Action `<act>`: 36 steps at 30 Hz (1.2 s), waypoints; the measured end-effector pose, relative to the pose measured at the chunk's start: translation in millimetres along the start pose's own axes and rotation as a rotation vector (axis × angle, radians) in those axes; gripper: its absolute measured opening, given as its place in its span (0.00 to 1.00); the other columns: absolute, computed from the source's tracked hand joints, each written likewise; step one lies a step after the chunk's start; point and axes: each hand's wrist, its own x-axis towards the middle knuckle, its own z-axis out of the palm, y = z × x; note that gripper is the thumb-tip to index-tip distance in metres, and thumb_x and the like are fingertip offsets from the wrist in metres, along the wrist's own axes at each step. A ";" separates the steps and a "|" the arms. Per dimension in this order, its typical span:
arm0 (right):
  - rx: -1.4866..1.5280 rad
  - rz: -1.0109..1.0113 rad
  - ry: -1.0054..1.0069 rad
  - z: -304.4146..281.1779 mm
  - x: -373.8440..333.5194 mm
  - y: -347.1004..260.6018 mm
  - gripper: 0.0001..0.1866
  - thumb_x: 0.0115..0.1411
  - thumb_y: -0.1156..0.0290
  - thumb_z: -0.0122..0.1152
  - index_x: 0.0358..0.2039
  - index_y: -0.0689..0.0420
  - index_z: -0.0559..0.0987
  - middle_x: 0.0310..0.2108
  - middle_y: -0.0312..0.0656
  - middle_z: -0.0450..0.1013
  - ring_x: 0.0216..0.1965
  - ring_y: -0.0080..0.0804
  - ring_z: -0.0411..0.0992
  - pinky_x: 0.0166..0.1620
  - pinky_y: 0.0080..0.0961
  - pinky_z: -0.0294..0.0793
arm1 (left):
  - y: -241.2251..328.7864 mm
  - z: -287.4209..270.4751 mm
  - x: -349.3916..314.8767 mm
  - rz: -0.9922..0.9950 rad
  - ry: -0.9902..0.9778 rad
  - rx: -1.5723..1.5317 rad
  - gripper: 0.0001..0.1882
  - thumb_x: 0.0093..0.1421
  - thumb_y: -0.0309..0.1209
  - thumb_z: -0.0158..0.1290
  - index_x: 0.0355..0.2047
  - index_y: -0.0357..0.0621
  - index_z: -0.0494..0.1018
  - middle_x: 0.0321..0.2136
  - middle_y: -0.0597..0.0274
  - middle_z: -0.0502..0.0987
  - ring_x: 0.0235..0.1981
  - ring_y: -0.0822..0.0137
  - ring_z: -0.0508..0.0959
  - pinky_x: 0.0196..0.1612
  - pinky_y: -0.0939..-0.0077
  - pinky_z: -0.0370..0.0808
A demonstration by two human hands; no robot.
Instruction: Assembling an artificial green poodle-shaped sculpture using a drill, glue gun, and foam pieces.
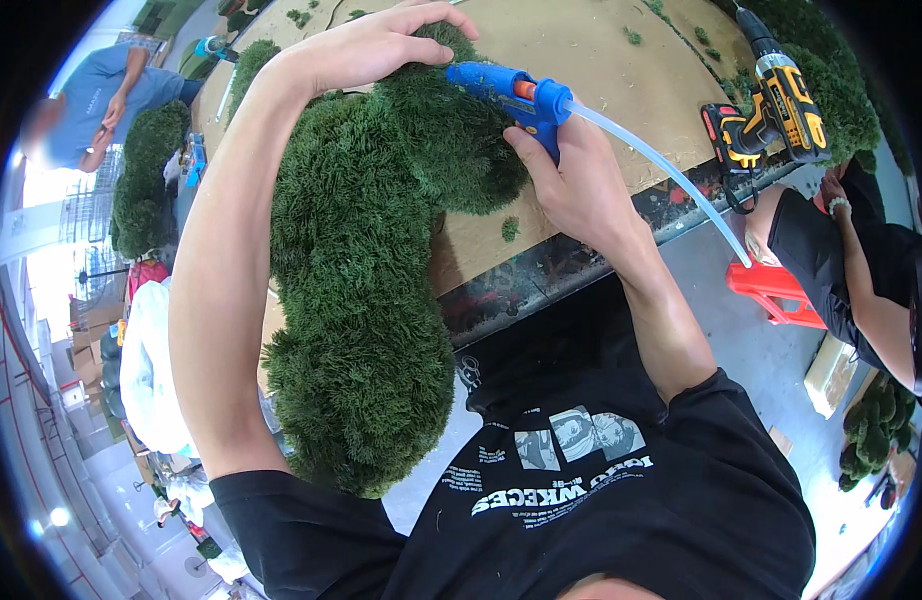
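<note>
A long, lumpy piece of artificial greenery (pixel 356 260) lies across the near edge of the table and hangs over it toward me. At its far end my left hand (pixel 381 45) curls over the foliage, thumb and fingers on either side of a tuft. My right hand (pixel 586 185) is wrapped round the handle of a blue hot glue gun (pixel 536 95). Its nozzle points left into the foliage, close to my left fingers; the tip is hidden there. A long translucent glue stick (pixel 671 178) sticks out of the gun's back and bends down to the right.
A yellow and black cordless drill (pixel 781 95) lies at the right of the brown tabletop (pixel 571 45). More greenery (pixel 831 90) is beside it. A person (pixel 861 270) sits at the right near a red stool (pixel 776 292). Another person (pixel 116 100) stands far left, by a green bush (pixel 151 180).
</note>
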 end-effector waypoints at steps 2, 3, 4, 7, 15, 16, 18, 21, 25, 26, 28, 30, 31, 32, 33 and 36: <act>0.005 0.004 -0.003 -0.4 0.2 -1.1 0.15 0.68 0.70 0.61 0.52 0.63 0.74 0.40 0.54 0.70 0.39 0.55 0.71 0.44 0.43 0.71 | -7.6 -0.2 2.9 0.219 0.037 0.119 0.21 0.69 0.36 0.51 0.61 0.51 0.69 0.56 0.55 0.69 0.55 0.61 0.70 0.55 0.65 0.71; 0.009 0.008 -0.007 -0.5 0.3 -1.8 0.15 0.68 0.70 0.61 0.52 0.63 0.74 0.40 0.54 0.70 0.40 0.55 0.71 0.45 0.43 0.71 | -11.6 -0.9 3.5 0.218 0.036 0.119 0.21 0.69 0.36 0.51 0.61 0.51 0.69 0.56 0.55 0.69 0.55 0.61 0.70 0.55 0.65 0.71; 0.007 0.010 -0.004 -1.6 0.3 -1.3 0.15 0.68 0.70 0.61 0.52 0.63 0.74 0.40 0.54 0.70 0.40 0.55 0.71 0.45 0.43 0.71 | -6.7 -0.3 2.5 0.154 0.028 0.075 0.21 0.69 0.36 0.51 0.61 0.51 0.69 0.56 0.55 0.69 0.55 0.61 0.69 0.56 0.65 0.70; 0.002 0.005 -0.001 -3.1 0.2 -0.1 0.16 0.68 0.70 0.60 0.52 0.64 0.74 0.40 0.54 0.69 0.40 0.55 0.71 0.45 0.44 0.70 | 0.5 -0.7 1.7 0.078 0.011 0.023 0.21 0.69 0.36 0.51 0.61 0.50 0.69 0.57 0.55 0.69 0.56 0.61 0.69 0.57 0.65 0.69; -0.060 -0.005 -0.010 -3.4 -0.5 -3.1 0.15 0.68 0.70 0.59 0.51 0.65 0.74 0.41 0.55 0.70 0.41 0.57 0.72 0.46 0.44 0.71 | -5.8 -1.2 3.0 0.193 0.028 0.110 0.21 0.69 0.35 0.50 0.61 0.47 0.69 0.58 0.53 0.69 0.61 0.58 0.67 0.65 0.64 0.63; -0.061 -0.003 -0.009 -3.6 -0.8 -2.4 0.15 0.68 0.70 0.59 0.51 0.65 0.74 0.41 0.55 0.70 0.41 0.57 0.72 0.46 0.44 0.71 | 1.8 -2.2 -1.0 0.185 0.012 0.092 0.21 0.69 0.35 0.50 0.61 0.47 0.70 0.59 0.53 0.69 0.62 0.58 0.67 0.66 0.63 0.61; -0.083 -0.022 0.008 -4.0 -1.2 -1.2 0.16 0.69 0.69 0.59 0.51 0.65 0.72 0.42 0.56 0.70 0.43 0.59 0.72 0.48 0.45 0.72 | 4.3 -2.1 0.3 0.179 -0.007 0.074 0.21 0.69 0.35 0.50 0.60 0.46 0.70 0.59 0.53 0.70 0.63 0.57 0.66 0.68 0.63 0.60; -0.144 -0.004 -0.028 -3.5 -1.6 -7.8 0.16 0.69 0.67 0.58 0.51 0.63 0.71 0.45 0.56 0.70 0.45 0.62 0.73 0.48 0.48 0.73 | -8.0 -1.0 3.2 0.160 0.011 0.076 0.21 0.69 0.35 0.50 0.61 0.46 0.70 0.59 0.53 0.70 0.63 0.57 0.66 0.67 0.62 0.60; -0.194 0.040 -0.050 -6.3 -2.8 -14.2 0.15 0.69 0.66 0.58 0.50 0.61 0.70 0.46 0.55 0.69 0.45 0.64 0.73 0.46 0.52 0.73 | -9.1 -0.8 7.0 0.185 0.008 0.072 0.21 0.69 0.35 0.51 0.61 0.46 0.69 0.59 0.52 0.70 0.63 0.57 0.66 0.67 0.61 0.60; -0.202 0.025 -0.035 -6.4 -3.1 -15.1 0.15 0.69 0.65 0.58 0.50 0.61 0.70 0.46 0.55 0.69 0.44 0.65 0.73 0.46 0.53 0.73 | -7.9 -1.0 7.1 0.180 0.012 0.083 0.21 0.69 0.35 0.51 0.61 0.46 0.69 0.59 0.52 0.70 0.63 0.57 0.66 0.67 0.61 0.59; -0.209 0.008 -0.019 -6.8 -3.8 -17.1 0.15 0.69 0.65 0.58 0.49 0.61 0.70 0.46 0.55 0.69 0.44 0.65 0.74 0.46 0.54 0.74 | -6.1 -0.6 5.3 0.164 0.018 0.090 0.21 0.69 0.35 0.51 0.61 0.46 0.69 0.59 0.52 0.70 0.63 0.57 0.66 0.67 0.61 0.60; -0.197 0.036 -0.029 -7.8 -4.1 -19.0 0.17 0.68 0.70 0.60 0.53 0.64 0.73 0.42 0.56 0.70 0.42 0.59 0.70 0.47 0.41 0.71 | -5.3 -0.4 4.7 0.147 0.025 0.097 0.21 0.69 0.35 0.51 0.61 0.46 0.69 0.58 0.52 0.70 0.63 0.56 0.66 0.67 0.61 0.60; -0.198 0.034 -0.026 -8.5 -3.5 -18.4 0.17 0.68 0.70 0.60 0.53 0.64 0.73 0.42 0.56 0.70 0.42 0.59 0.70 0.47 0.41 0.71 | -5.4 -0.3 4.7 0.164 0.022 0.090 0.21 0.69 0.35 0.51 0.61 0.46 0.69 0.58 0.52 0.70 0.63 0.56 0.66 0.67 0.61 0.60; -0.190 -0.001 -0.025 -9.7 -3.3 -16.4 0.17 0.68 0.68 0.60 0.53 0.63 0.72 0.43 0.55 0.70 0.42 0.59 0.72 0.46 0.45 0.73 | -5.4 -1.0 4.8 0.180 0.019 0.084 0.21 0.69 0.35 0.51 0.61 0.46 0.69 0.58 0.52 0.70 0.63 0.56 0.66 0.67 0.61 0.60; -0.183 -0.037 -0.025 -11.6 -3.1 -15.0 0.17 0.68 0.66 0.60 0.52 0.61 0.71 0.45 0.54 0.70 0.42 0.59 0.75 0.46 0.48 0.75 | -5.5 -1.5 4.9 0.181 0.020 0.087 0.21 0.69 0.35 0.51 0.61 0.46 0.69 0.58 0.52 0.70 0.63 0.56 0.66 0.67 0.61 0.60; 0.044 0.042 0.008 -20.0 -9.7 -16.3 0.17 0.68 0.67 0.61 0.52 0.62 0.74 0.37 0.46 0.72 0.37 0.44 0.76 0.44 0.39 0.75 | -5.6 -0.3 2.3 0.139 0.023 0.116 0.21 0.69 0.35 0.51 0.61 0.46 0.69 0.58 0.52 0.70 0.63 0.56 0.66 0.67 0.62 0.60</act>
